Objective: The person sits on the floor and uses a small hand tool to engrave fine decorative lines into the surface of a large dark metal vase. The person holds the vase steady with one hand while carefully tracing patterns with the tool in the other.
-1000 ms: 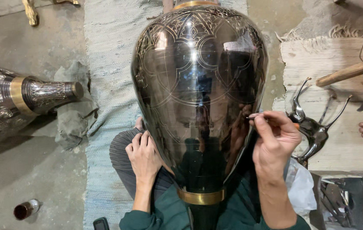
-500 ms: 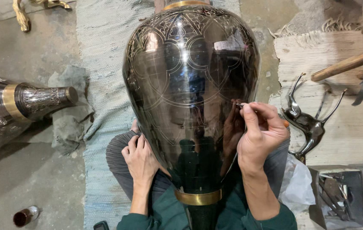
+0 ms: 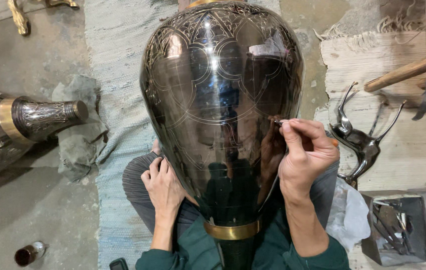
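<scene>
since half a second ago my right hand (image 3: 307, 152) has slid a little lower and further right along the flank of the large dark polished metal vase with fine engraved line patterns (image 3: 223, 110), and the view has drifted so the vase sits slightly left of where it was. i see that hand's fingers pressed together, pinching a thin metal engraving tool (image 3: 279, 121) whose tip meets the vase wall at its right edge, on one of the scribed curves. the tool points left and slightly up from the hand, so the surface being worked lies just to the hand's left, touching the tip. the vase's long axis runs away from me, brass collar (image 3: 232, 230) nearest my chest, wide shoulder far. my left hand (image 3: 164, 187) lies spread flat against the lower left side of the vase, fingers up, bracing it; it holds nothing. the right hand is the nearer one to the engraved line. the vase rests across my lap over a pale blue woven rug (image 3: 115, 100) on the floor. a dark metal deer figurine (image 3: 358, 142) lies just beyond the right hand, apart from it
</scene>
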